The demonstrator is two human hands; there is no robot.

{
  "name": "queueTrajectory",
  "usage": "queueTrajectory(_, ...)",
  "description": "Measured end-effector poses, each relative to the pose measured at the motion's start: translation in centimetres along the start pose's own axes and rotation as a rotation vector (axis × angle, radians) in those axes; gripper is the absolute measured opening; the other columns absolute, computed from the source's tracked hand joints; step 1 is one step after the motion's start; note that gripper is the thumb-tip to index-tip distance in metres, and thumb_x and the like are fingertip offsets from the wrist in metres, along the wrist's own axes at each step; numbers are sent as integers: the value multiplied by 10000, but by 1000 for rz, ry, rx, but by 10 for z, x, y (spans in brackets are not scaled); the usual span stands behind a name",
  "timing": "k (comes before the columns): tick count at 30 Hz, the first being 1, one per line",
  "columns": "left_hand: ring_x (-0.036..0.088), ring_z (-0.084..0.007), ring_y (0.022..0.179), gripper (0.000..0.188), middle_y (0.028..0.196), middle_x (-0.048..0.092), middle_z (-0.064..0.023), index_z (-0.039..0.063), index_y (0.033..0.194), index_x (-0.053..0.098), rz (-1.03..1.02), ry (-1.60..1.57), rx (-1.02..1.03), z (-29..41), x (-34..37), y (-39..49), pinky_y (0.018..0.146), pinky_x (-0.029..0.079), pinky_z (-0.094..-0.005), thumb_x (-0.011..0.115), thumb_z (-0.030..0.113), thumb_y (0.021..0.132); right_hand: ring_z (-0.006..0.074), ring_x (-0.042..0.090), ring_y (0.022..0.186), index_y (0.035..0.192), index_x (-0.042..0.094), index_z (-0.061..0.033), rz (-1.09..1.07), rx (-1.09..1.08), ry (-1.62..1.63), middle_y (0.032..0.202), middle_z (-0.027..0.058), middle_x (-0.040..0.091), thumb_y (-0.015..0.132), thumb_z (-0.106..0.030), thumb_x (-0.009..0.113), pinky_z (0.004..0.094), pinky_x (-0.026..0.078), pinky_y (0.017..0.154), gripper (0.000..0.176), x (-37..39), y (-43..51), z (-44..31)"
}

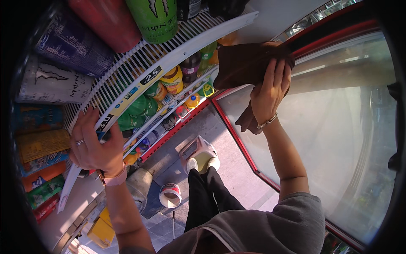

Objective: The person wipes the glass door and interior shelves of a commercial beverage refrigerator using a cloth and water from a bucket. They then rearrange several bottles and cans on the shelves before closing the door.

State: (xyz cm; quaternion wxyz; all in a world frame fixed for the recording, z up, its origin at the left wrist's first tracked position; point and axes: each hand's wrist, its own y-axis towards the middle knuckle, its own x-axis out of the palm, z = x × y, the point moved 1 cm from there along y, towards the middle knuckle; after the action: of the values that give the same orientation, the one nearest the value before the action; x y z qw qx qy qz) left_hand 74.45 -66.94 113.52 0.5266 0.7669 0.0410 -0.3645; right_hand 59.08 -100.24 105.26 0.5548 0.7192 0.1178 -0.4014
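My left hand (96,143) holds the front rail of a white wire shelf (187,52), fingers over the top and thumb below the price strip. My right hand (271,85) lies over a dark brown cloth (241,63), pressing it near the upper inner edge of a red-framed glass door (330,143). Part of the cloth hangs down beneath my palm. Drink cans stand on the shelf: a green Monster can (155,22), a white Monster can (57,82), a purple can (76,44) and a red can (104,22).
Lower shelves hold bottles, among them green ones (136,109) and a yellow-labelled one (173,81). Both my feet are on a pale step stool (198,144). A white bucket (170,197) stands on the paved floor nearby, with a yellow box (101,230) at lower left.
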Motion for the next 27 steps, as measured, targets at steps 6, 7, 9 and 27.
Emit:
queueTrajectory(6, 695, -172, 969, 195, 1013, 728, 56, 187, 965, 709, -16, 20, -25, 3, -2, -1, 723, 453, -300, 737, 315, 820, 557, 308, 1255, 1332, 364, 131, 85, 232, 71, 1314, 332, 371, 689, 80, 536, 588, 254, 1086, 668, 79, 34, -32)
queueTrajectory(7, 695, -173, 969, 195, 1014, 728, 53, 185, 965, 708, -11, 15, -16, 3, -2, 0, 729, 454, -301, 739, 310, 818, 565, 304, 1255, 1328, 357, 137, 113, 266, 110, 1301, 345, 366, 707, 74, 532, 597, 249, 1086, 648, 98, 31, -34)
queueTrajectory(9, 694, -175, 973, 199, 1016, 729, 49, 181, 965, 705, -15, 12, 1, 3, -2, 1, 736, 456, -304, 746, 303, 813, 586, 295, 1248, 1313, 346, 146, 133, 353, 79, 1285, 375, 345, 744, 47, 524, 609, 243, 1083, 604, 133, 14, -36)
queueTrajectory(27, 692, -194, 981, 223, 1023, 724, 36, 177, 973, 695, -2, 43, 8, 3, -2, 0, 741, 464, -326, 753, 297, 793, 427, 567, 1019, 1121, 593, 49, 29, 493, 509, 1091, 215, 568, 709, 46, 552, 500, 460, 938, 414, 112, -102, -18)
